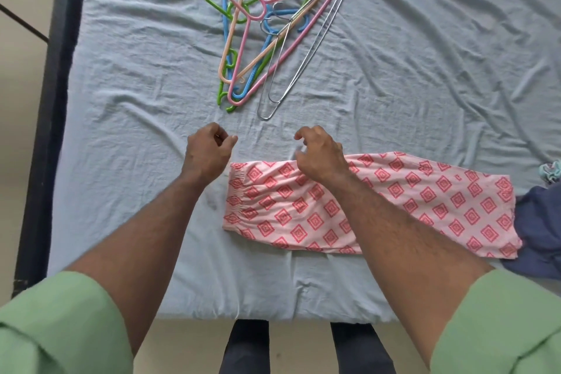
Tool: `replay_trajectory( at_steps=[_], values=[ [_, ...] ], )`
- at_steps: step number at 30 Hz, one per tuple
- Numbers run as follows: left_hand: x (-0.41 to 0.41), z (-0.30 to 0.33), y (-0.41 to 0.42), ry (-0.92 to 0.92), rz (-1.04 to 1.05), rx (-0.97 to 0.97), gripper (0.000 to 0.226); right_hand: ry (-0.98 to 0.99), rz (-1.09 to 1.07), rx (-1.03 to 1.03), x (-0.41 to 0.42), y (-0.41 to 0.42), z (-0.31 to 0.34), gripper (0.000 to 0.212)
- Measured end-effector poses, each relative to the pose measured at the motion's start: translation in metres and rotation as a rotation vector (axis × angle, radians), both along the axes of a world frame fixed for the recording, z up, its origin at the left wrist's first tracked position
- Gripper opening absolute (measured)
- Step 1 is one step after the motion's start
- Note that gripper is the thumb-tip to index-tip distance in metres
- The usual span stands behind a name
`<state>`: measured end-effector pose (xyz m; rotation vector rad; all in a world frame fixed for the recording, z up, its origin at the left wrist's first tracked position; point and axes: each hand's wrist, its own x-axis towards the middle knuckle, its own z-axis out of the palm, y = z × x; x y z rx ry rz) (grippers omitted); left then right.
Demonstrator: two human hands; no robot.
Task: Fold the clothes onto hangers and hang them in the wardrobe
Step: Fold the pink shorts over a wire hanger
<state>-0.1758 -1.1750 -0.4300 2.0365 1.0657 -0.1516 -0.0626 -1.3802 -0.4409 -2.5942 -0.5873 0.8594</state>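
Head view: folded pink patterned garment (379, 206) lies near edge of bed sheet (136, 100), right of centre. Left hand (208, 150) and right hand (320, 153) hover above, fingers loosely curled, holding nothing. Hanger pile (267, 36) far, centre.

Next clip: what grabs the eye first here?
The pink patterned garment lies folded on the blue sheet, under the right forearm. Beyond it is a pile of coloured hangers. Both hands, left and right, hover between them, holding nothing.
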Motion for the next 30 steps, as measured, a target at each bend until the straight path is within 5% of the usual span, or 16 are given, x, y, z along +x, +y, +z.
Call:
replay_trajectory(
  at_steps=[8,11,16,27,30],
  values=[
    [0.04,0.011,0.039,-0.014,0.012,-0.08,0.02,-0.024,0.049,0.018,0.045,0.062,0.004,0.031],
    [0.04,0.005,0.04,0.223,-0.044,-0.127,0.028,0.035,0.082,-0.002,0.045,0.076,0.002,0.028],
    [0.009,-0.012,0.017,0.658,-0.221,-0.247,0.073,0.152,0.117,-0.042,0.014,0.077,-0.013,0.026],
    [-0.02,-0.033,-0.02,0.411,0.071,-0.358,0.036,0.05,0.087,0.057,-0.028,0.021,-0.016,0.032],
    [-0.017,-0.02,-0.032,0.447,-0.052,-0.111,0.055,-0.007,-0.046,0.061,-0.027,-0.016,-0.011,0.033]
  ],
)
